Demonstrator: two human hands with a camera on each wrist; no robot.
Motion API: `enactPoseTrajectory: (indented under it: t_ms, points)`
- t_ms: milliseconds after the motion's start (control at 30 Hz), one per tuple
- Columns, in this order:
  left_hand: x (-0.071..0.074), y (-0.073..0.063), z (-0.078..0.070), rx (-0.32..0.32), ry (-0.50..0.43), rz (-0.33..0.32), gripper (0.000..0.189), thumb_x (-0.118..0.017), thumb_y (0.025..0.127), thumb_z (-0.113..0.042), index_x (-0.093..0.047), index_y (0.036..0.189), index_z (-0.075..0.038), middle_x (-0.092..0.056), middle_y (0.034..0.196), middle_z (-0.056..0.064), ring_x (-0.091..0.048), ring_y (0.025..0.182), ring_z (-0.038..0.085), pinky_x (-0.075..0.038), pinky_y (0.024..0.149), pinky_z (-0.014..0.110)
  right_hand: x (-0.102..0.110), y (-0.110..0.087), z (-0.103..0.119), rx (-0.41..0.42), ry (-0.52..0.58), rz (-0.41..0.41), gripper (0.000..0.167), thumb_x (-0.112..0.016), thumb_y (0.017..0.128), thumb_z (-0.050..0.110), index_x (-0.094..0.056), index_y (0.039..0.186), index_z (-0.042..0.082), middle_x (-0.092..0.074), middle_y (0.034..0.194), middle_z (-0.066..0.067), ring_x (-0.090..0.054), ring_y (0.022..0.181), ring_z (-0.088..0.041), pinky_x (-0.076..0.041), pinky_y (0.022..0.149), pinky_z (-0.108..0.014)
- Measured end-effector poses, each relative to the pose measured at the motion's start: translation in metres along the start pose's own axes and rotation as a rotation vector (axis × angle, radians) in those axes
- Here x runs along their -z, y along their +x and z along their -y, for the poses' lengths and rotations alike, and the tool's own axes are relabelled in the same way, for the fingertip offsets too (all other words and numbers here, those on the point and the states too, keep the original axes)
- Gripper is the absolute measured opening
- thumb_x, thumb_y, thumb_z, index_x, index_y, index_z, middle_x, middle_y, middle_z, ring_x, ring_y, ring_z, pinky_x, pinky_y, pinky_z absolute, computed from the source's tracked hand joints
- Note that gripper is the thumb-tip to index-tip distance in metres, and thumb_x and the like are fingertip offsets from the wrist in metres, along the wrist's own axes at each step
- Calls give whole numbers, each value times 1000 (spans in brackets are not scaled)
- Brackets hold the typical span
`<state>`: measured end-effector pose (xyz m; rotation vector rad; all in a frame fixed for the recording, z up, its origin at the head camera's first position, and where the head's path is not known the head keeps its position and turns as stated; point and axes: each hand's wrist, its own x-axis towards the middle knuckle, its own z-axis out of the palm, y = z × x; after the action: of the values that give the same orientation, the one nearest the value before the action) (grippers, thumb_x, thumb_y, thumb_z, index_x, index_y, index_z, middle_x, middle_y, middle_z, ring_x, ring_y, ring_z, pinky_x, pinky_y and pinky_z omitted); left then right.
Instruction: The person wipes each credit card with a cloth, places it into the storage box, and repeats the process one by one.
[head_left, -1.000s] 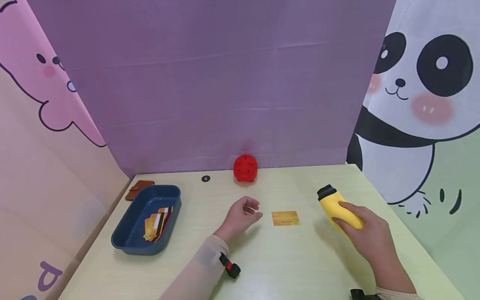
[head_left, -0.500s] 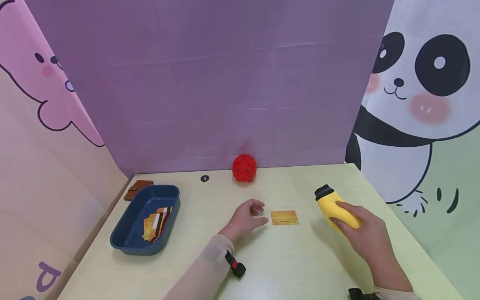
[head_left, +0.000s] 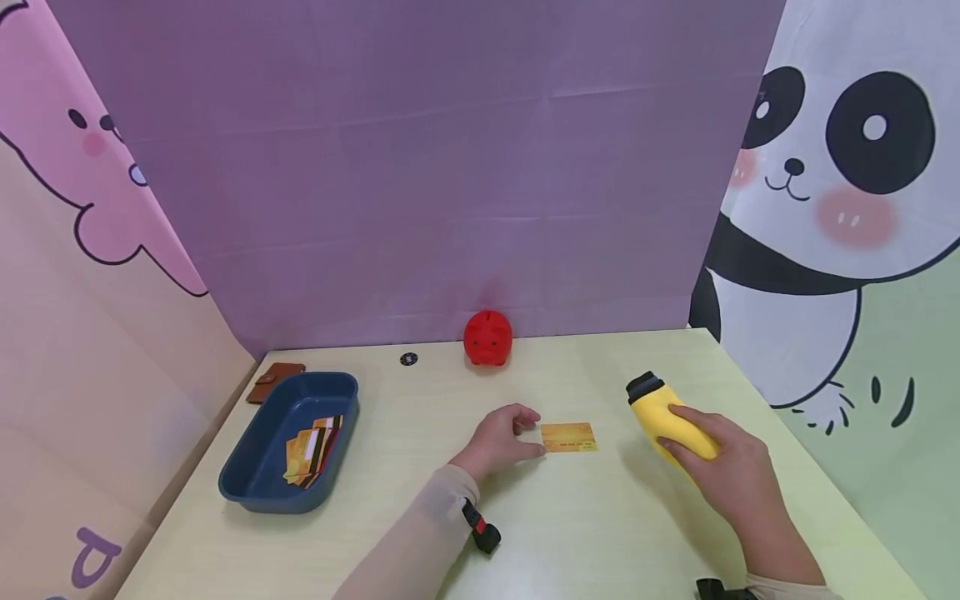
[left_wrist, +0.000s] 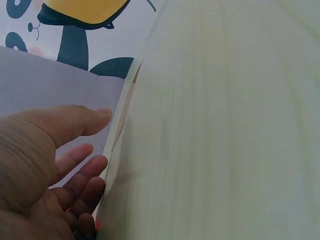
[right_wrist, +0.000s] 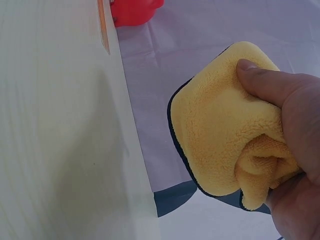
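Note:
An orange-gold bank card [head_left: 569,437] lies flat on the table. At its left edge is my left hand [head_left: 501,440], thumb and fingers apart, the thumb tip close to the card's near corner; whether they touch, I cannot tell. In the left wrist view, the left hand [left_wrist: 55,165] shows a gap between thumb and loosely bent fingers. To the right, my right hand [head_left: 731,467] grips a folded yellow cloth [head_left: 678,423] with a black edge, raised above the table. The right wrist view shows the thumb pressing on the fluffy cloth [right_wrist: 215,125].
A blue tray [head_left: 234,467] at the left holds several bank cards [head_left: 307,454]. Behind it lies a brown leather wallet [head_left: 274,380]. A small black disc [head_left: 408,359] and a red piggy bank [head_left: 488,338] are at the table's back edge.
My left hand has moved right across the table, up to the card's left edge. The right hand keeps its hold on the yellow cloth, nearly still.

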<state>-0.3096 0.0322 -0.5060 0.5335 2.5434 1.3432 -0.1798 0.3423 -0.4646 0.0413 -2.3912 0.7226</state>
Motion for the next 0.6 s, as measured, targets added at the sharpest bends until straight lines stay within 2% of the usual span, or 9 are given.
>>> enactPoseTrajectory:
  t_ms: [133,333,433,600]
  points:
    - [-2,1,-3,6,60,-2,49,-90,85,-22,-70,129,-17,-67,115,-7,-57,106,17,-53,95,33,0,0,0,10,2,-4,55,-95,77,17,-76,129,20,-76,112,-7,-62,89,-21,-43,67,-19]
    - [-6,5,-3,-3,181,-10,53,-93,81,-28,-72,129,-21,-63,109,-8,-53,98,13,-51,87,29,-1,0,0,29,15,-18,55,-95,76,16,-77,127,20,-77,110,-5,-60,88,-10,-43,67,-17]
    - [-9,7,-2,-16,244,-15,53,-93,80,-32,-73,128,-22,-62,108,-9,-53,97,11,-50,87,29,-1,0,0,31,14,-16,55,-95,76,17,-77,127,20,-76,110,-6,-59,88,-9,-43,67,-17]
    - [-10,7,-4,-10,273,-15,50,-92,80,-35,-74,126,-25,-62,109,-9,-53,99,11,-49,90,32,-1,0,1,24,10,-11,55,-95,76,16,-76,128,20,-77,110,-6,-59,87,-12,-43,66,-17]
